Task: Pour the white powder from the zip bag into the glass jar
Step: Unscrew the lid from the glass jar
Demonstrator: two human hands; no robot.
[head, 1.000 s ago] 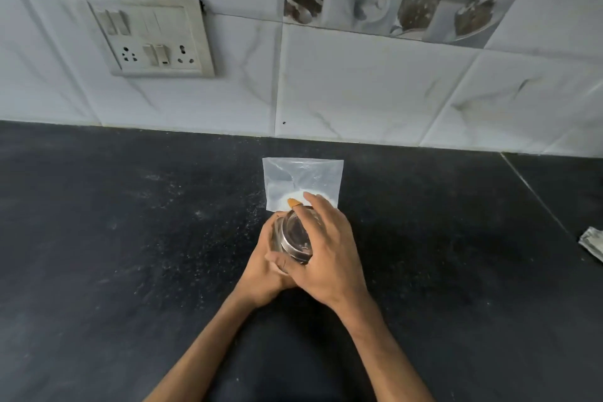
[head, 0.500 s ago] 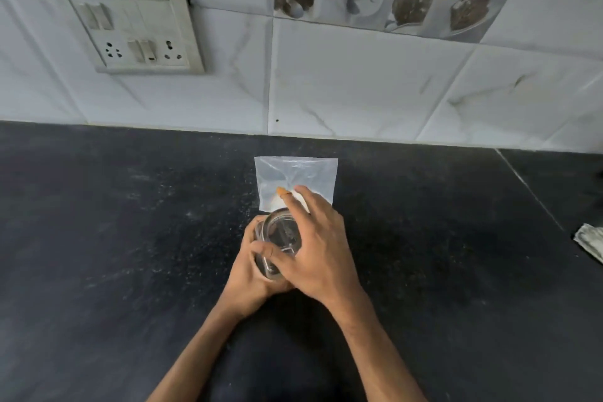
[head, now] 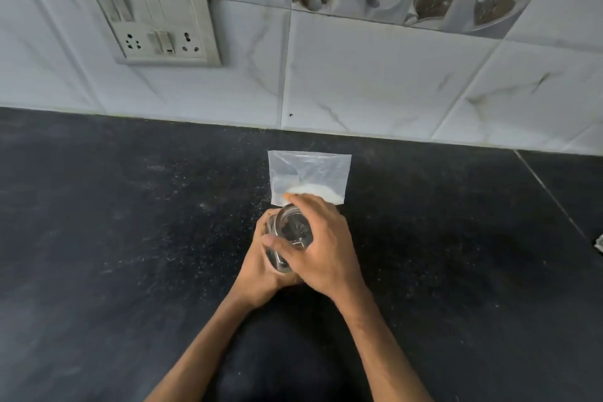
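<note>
Both hands are gripping the glass jar (head: 290, 232) — the left hand (head: 264, 268) wrapping its body, the right hand (head: 326, 251) curling over its top, seemingly twisting it open. The zip bag (head: 310, 170) is lying flat on the counter (head: 130, 238) just beyond the right fingertips (head: 289, 197), white powder (head: 315, 191) gathering at the edge nearest them. A top giving way suddenly could be jerking the smooth glass out of the grip or knocking the bag — scattering powder. Counting: one jar, one bag, two hands.
</note>
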